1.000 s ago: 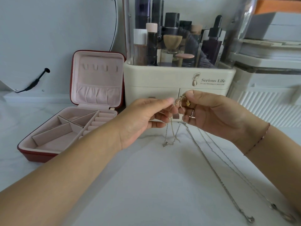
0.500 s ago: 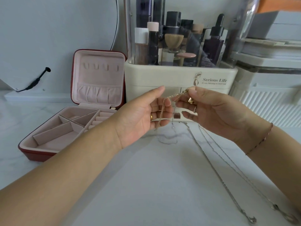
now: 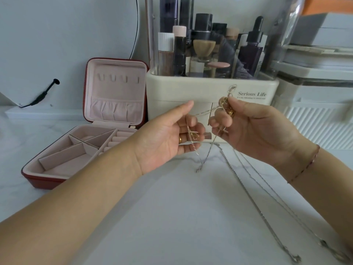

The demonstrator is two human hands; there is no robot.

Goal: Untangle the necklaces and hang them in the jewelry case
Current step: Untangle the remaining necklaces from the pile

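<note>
Necklaces (image 3: 204, 111), knotted in gold, are pinched by the right hand (image 3: 263, 131) and hooked over the left hand's (image 3: 162, 138) curled fingers. Two silver chains (image 3: 241, 183) are trailed across the table (image 3: 172, 217). One open jewelry case (image 3: 44, 180) is set left, beside one cosmetics organizer (image 3: 191, 90).

My left hand (image 3: 164, 138): one gold ring (image 3: 180, 139) on a finger.
My right hand (image 3: 261, 131): gold band (image 3: 230, 112) too.
My right wrist (image 3: 298, 161): thin red bracelet (image 3: 307, 165).
My forearms (image 3: 76, 207): bare.

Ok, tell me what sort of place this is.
Most likely a home dressing table: a cosmetics organizer full of bottles, an open jewelry case beside it, and what looks like a round mirror behind, with tangled necklaces held over the pale top.
</note>
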